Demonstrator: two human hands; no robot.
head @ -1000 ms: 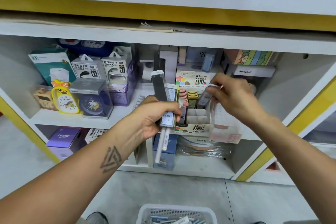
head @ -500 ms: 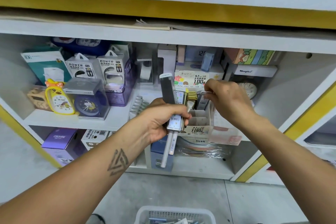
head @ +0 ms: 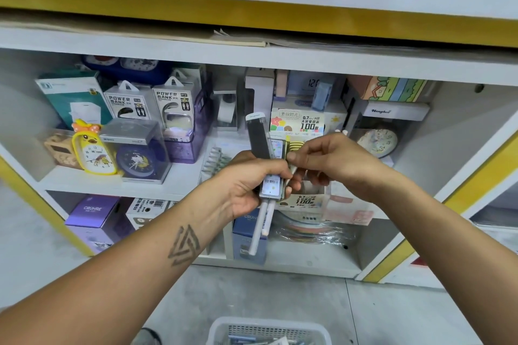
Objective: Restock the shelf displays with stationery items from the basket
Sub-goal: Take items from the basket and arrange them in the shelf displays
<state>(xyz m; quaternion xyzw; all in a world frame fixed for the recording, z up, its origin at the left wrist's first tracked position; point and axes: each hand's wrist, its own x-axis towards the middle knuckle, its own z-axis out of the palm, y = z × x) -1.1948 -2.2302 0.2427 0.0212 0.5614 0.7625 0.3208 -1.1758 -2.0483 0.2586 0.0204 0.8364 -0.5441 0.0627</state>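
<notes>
Midway: left hand [head: 252, 185] grips bundle of refill cases [head: 270, 176], frame centre; right hand [head: 330, 165] pinches one from it. Display box [head: 305, 199] partly filled; basket [head: 269, 330], bottom edge, holds more.

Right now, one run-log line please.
left hand: grips lead cases | right hand: pinches one case | basket: below

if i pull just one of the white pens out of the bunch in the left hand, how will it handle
The white pens look like thin, straight plastic barrels, so probably stiff and light. Smooth and round, one could well slip from a loose pinch and roll if set on the shelf. The left hand grips them alongside flat cases, so pulling one might shift the rest.
</notes>
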